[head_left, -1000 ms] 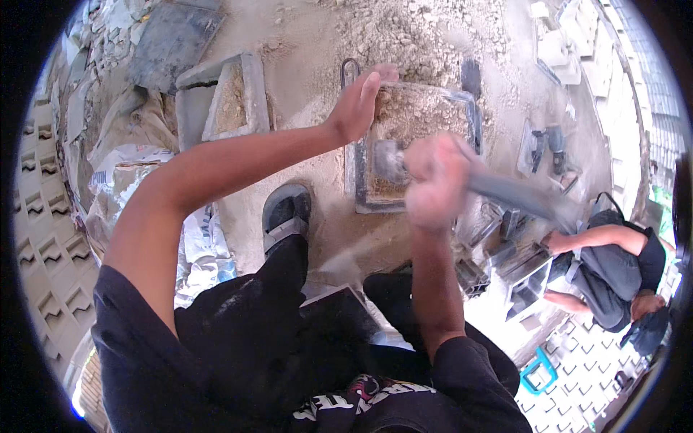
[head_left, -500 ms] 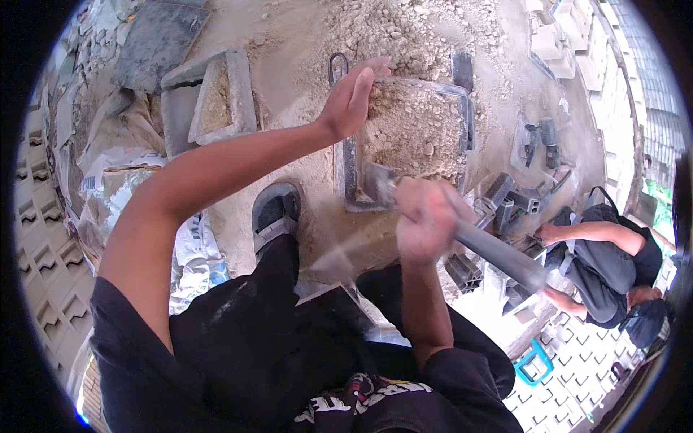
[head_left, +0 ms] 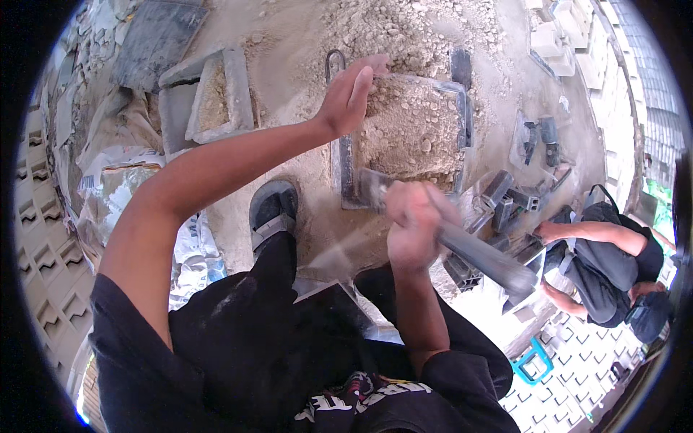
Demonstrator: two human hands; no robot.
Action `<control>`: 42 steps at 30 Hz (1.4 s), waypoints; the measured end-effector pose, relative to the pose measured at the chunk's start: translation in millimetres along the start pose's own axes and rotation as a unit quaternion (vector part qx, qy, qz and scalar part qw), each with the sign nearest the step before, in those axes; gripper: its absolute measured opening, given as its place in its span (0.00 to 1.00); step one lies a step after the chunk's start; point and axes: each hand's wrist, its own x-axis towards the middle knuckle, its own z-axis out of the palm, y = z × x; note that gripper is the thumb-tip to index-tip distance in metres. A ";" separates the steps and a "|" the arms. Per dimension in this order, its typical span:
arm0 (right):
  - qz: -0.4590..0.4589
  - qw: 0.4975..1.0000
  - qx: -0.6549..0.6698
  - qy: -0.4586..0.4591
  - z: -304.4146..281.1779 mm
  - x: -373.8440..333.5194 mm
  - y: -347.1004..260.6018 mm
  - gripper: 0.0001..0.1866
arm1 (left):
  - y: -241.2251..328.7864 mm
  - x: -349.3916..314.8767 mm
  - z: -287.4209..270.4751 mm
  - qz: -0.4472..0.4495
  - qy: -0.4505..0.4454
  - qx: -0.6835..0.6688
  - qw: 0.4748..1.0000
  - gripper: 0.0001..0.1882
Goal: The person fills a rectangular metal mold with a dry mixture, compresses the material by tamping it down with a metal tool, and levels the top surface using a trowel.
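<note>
A rectangular dark metal mould (head_left: 348, 173) lies on the ground before me, heaped with crumbly tan sandy mix (head_left: 411, 130). My left hand (head_left: 351, 94) lies along its far left corner, fingers stretched out and thumb apart; the fingertips blend into the mix. In my right hand (head_left: 419, 216), closed in a fist, is a grey tool (head_left: 487, 263) with a thick round shaft and a flat metal end. That flat end is at the mould's near left corner, above or against the rim; motion blur hides which. A metal loop handle (head_left: 333, 63) stands beside the mould.
Loose mix (head_left: 390, 32) is piled beyond the mould. A grey block-shaped form (head_left: 242, 94) lies at left. Dark metal pieces (head_left: 498, 195) are strewn at right, near a crouching person (head_left: 606, 245). My sandalled foot (head_left: 273, 209) is left of the mould.
My right hand and the tool have shifted slightly left, and the tool's thick end has dipped a little. My left hand stays at the mould's corner.
</note>
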 end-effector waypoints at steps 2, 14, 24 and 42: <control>-0.013 0.998 0.051 0.024 4.5 -0.9 -5.0 0.16 | -2.3 -0.5 -3.6 -0.015 -0.030 -0.013 0.999 0.26; -0.133 0.991 -0.001 -0.015 1.9 40.8 30.2 0.26 | -6.0 11.3 1.2 -0.027 0.014 -0.077 0.997 0.26; -0.218 0.975 0.010 -0.038 11.5 88.0 -3.4 0.35 | -15.5 11.1 -10.2 0.078 -0.078 0.095 0.989 0.24; -0.228 0.966 0.048 -0.111 -15.5 95.4 19.1 0.30 | 25.8 -14.2 19.3 -0.071 -0.089 -0.178 0.977 0.29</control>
